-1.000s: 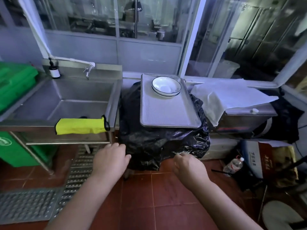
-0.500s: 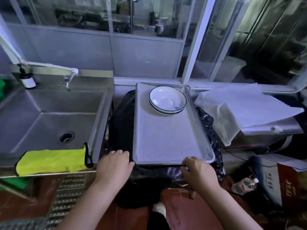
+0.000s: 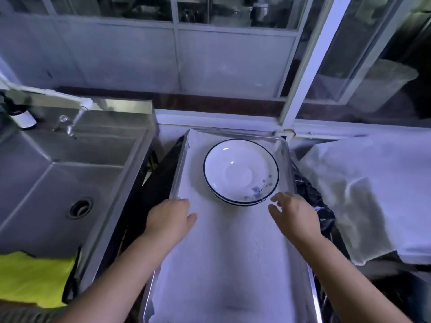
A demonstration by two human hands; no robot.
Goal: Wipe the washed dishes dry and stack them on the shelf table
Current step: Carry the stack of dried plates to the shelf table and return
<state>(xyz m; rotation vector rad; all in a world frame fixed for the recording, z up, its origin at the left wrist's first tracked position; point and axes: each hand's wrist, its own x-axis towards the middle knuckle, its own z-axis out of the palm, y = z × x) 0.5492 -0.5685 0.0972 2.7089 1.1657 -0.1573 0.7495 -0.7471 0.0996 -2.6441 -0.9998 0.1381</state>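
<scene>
**Hands close in on the stacked dishes**

Both hands are empty, fingers apart and relaxed. The left hand [image 3: 169,216] rests palm-down on the white liner [image 3: 221,264] of the tray [image 3: 180,173], just inside its left rim. The right hand [image 3: 295,214] has its fingers spread, and the fingertips are just beside the near right edge of the dishes [image 3: 241,171]. Whether they already touch the rim cannot be told.

At the near left, a yellow cloth [image 3: 35,278] hangs over the front edge of the sink [image 3: 70,178], well apart from either hand.

The dishes are white with a dark blue rim and a small blue flower. They sit nested in a short stack on the far half of the tray, which lies on something wrapped in a black bag [image 3: 158,180]. To the right a white sheet [image 3: 373,183] covers another surface. Beyond the sink basin are a tap [image 3: 70,127] and a small bottle [image 3: 23,117], with glazed panels [image 3: 233,66] behind.

As for progress, the dishes are gathered in one pile, but neither hand holds a cloth. Bright glints show on the top dish, though whether it is wet cannot be told. Wiping therefore looks undone, or at least not under way. No shelf table can be picked out with certainty, so the stacking there probably remains to do too.
</scene>
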